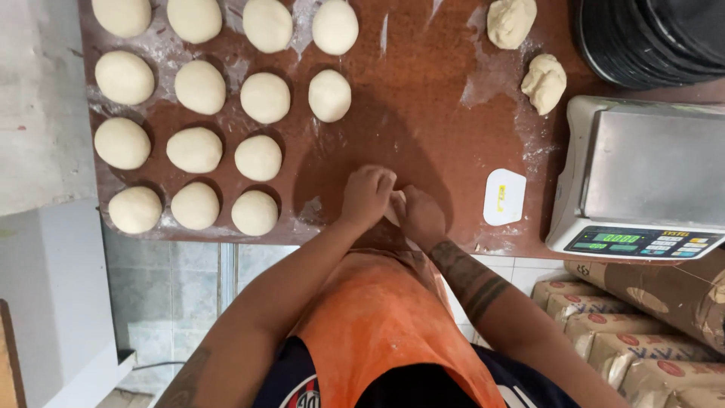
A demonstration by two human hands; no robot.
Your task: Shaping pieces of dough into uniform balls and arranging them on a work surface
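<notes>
The broad reddish-brown wooden surface (423, 91), dusted white with flour, carries everything, and the flour probably keeps the dough from sticking. At its right end sits a grey digital scale with a steel platform (642, 177), close enough for weighing portions, with the rim of a dark round pan stack (642, 38) behind it. Below the scale lie brown paper sacks (627, 332), likely flour kept near.

On the left, smooth round pale dough balls (195, 149) lie in tidy rows, apart from one another so they do not fuse. Two rough, unshaped lumps of dough (544, 81) wait near the scale. A small white plastic scraper (503, 196) lies flat just beside the right hand (421, 217).

The person, in an orange apron (385, 317), works at the near edge. The left hand (368, 193) and the right hand are cupped close together, knuckles up, each grip clenched around a small piece of pale dough (396, 202), which barely shows between them, pressed to the surface as if being rounded.
</notes>
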